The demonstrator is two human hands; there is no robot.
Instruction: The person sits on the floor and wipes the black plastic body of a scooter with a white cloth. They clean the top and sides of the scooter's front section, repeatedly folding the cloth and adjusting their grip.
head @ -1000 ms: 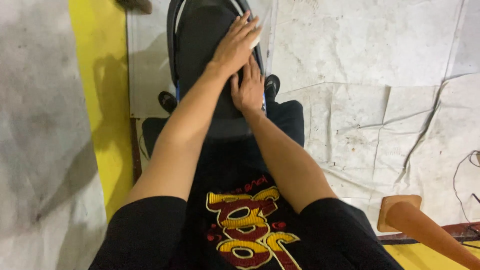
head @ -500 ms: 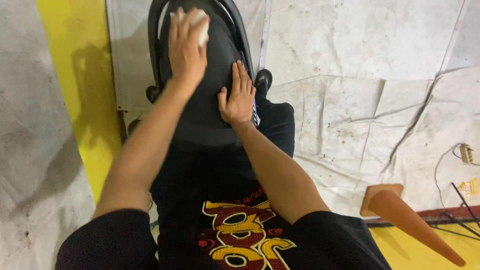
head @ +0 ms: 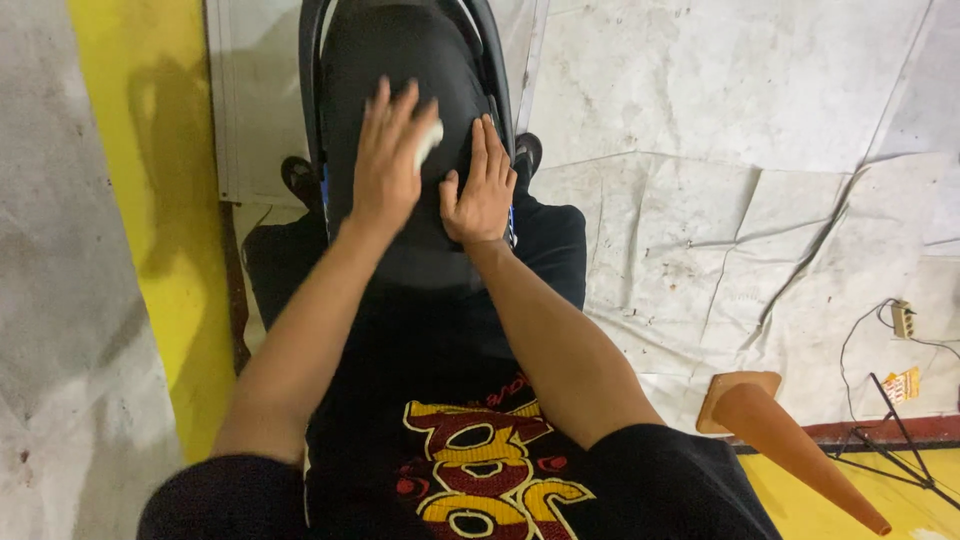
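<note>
Below, grey sheeting (head: 760, 150) and a yellow stripe (head: 160, 200) cover the floor.

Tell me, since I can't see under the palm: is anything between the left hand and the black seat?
Yes. A small white cloth sits under the left hand, pressed onto the black seat. The right hand lies flat on the seat, nothing visible beneath.

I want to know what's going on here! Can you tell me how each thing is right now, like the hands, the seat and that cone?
Left hand: flat on the seat, pressing a small white cloth.
Small white cloth: bunched under the left hand's fingers.
Right hand: open, palm flat on the seat.
Black padded seat: between the person's legs.
Orange cone: lying tipped over on the floor.
</note>
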